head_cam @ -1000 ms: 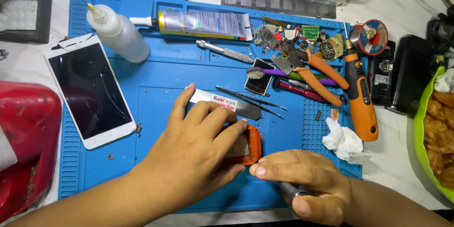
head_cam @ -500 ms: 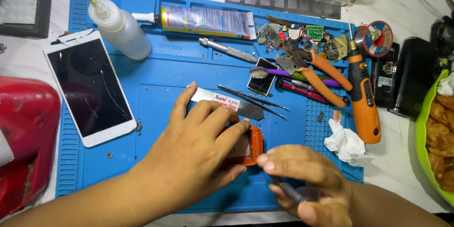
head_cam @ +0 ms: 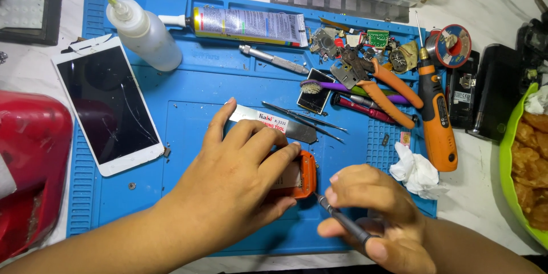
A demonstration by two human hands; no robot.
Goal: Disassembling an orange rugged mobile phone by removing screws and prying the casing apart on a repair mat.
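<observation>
Head view, only one. Landmark: blue mat on the white tabletop.

Left hand lies flat over a small orange device near the mat's front middle, fingers spread, pressing it down. Not clamped around it, just pinning it. Only the device's right end shows; it looks open, pale inner part visible.

Right hand, at the mat's front right edge, is closed around a thin dark screwdriver. The tip sits at the device's lower right corner, touching or nearly so; can't tell if it's seated in a screw.

Progress, as a judgement: device work is mid-way. The shell seems at least partly opened, driver work at that corner is not finished. No loose screws beside the device that I can make out.

Rest of the mat:
- left edge: white phone, cracked screen, face up
- back left: squeeze bottle with needle tip, glue tube beside it
- middle, just behind the left hand: flat metal pry tool, tweezers
- back right: orange pliers, scrap parts
- right edge: orange power driver, crumpled tissue

Off the mat: red case to the left, green bowl with fried food to the right.
</observation>
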